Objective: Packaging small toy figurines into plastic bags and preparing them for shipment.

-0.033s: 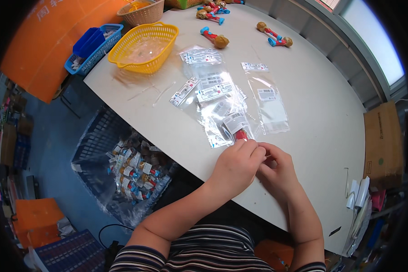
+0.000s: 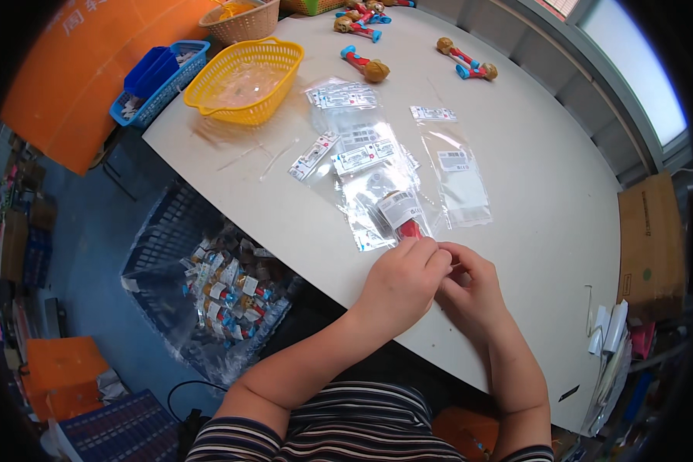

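Observation:
My left hand (image 2: 403,281) is closed, its fingers pinching the near end of a small figurine (image 2: 410,229) in a clear plastic bag. Only a red part of the figurine shows, below a white label (image 2: 400,209) with a barcode. Touching the left fingertips, my right hand (image 2: 471,283) is curled at the bag's near end; what its fingers grip is hidden. Just beyond my hands lies an overlapping pile of clear bags (image 2: 364,156) with printed headers. One separate flat bag (image 2: 463,189) rests to the right of the pile.
Unbagged figurines (image 2: 366,65) lie toward the table's far side. A yellow basket (image 2: 256,113) of clear pieces stands at the far left, near a blue basket (image 2: 164,96). Below the table's left edge, a blue crate (image 2: 148,250) holds several bagged figurines. A cardboard box (image 2: 650,254) stands right.

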`<state>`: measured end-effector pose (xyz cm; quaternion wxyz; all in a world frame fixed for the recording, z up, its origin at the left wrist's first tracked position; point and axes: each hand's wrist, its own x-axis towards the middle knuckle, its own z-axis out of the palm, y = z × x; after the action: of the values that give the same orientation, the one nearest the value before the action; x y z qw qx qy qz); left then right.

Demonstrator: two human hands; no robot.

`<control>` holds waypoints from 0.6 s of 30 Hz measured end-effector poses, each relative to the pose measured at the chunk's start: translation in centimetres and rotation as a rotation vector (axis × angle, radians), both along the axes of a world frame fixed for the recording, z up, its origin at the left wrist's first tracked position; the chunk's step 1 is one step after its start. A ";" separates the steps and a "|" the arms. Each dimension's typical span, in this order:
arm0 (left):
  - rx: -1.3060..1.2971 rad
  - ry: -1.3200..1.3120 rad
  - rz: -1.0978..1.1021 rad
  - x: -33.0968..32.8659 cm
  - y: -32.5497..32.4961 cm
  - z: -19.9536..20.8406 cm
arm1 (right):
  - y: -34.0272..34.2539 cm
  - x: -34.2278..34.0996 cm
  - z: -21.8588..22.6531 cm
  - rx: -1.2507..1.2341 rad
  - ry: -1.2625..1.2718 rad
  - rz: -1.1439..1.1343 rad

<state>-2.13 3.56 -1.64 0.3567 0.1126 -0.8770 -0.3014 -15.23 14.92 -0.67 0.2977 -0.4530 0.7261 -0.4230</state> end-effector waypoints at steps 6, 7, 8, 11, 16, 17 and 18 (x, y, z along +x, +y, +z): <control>-0.012 -0.047 -0.065 -0.1 0.7 -0.2 | -0.2 -0.6 -2.2 -0.245 0.172 0.017; -0.027 -0.064 -0.064 -0.2 0.8 -0.1 | -0.2 -0.8 -2.4 -0.245 0.172 0.017; -0.027 -0.064 -0.064 -0.2 0.9 0.1 | 0.0 -0.9 -2.5 -0.244 0.161 -0.008; 0.004 -0.056 -0.121 -0.2 1.1 0.5 | -0.1 -0.6 -2.5 -0.258 0.176 -0.072; -0.011 -0.083 -0.139 0.3 1.5 0.2 | -0.4 -0.1 -2.4 -0.274 0.211 -0.094; -0.011 -0.084 -0.140 0.4 1.5 0.2 | -0.3 0.1 -2.2 -0.252 0.193 -0.079; 0.008 -0.082 -0.138 0.4 1.5 0.2 | -0.2 0.2 -2.1 -0.231 0.174 -0.065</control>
<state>-1.73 5.08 -1.43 0.2987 0.0657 -0.8952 -0.3242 -15.04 14.72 -2.81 0.1657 -0.4953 0.7100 -0.4724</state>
